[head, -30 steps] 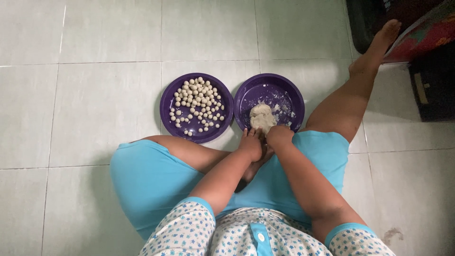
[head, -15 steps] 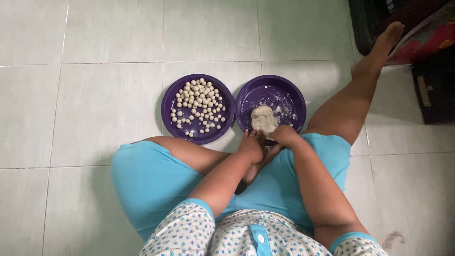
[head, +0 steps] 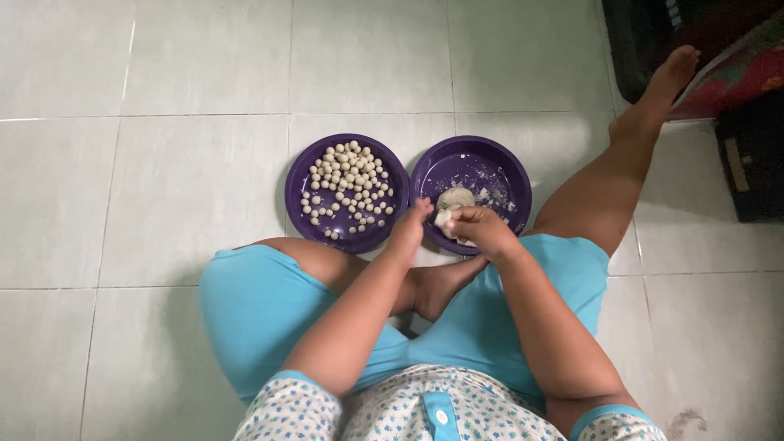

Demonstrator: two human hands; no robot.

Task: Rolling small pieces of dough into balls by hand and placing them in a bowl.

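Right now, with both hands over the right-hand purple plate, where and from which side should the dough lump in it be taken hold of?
Grip the dough lump across its rounded top, coming from above on the near side. It sits low in the right plate close to the near rim, where the left hand and right hand already meet. The raised rim probably blocks a flat sideways approach, and the ball plate crowds the left.

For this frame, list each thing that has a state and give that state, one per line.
Left purple plate: on the floor, holding many small pale dough balls.
Right purple plate: holds one dough lump and crumbs.
Left hand: fingertips at a small dough piece, above the right plate's near rim.
Right hand: curled around that piece.
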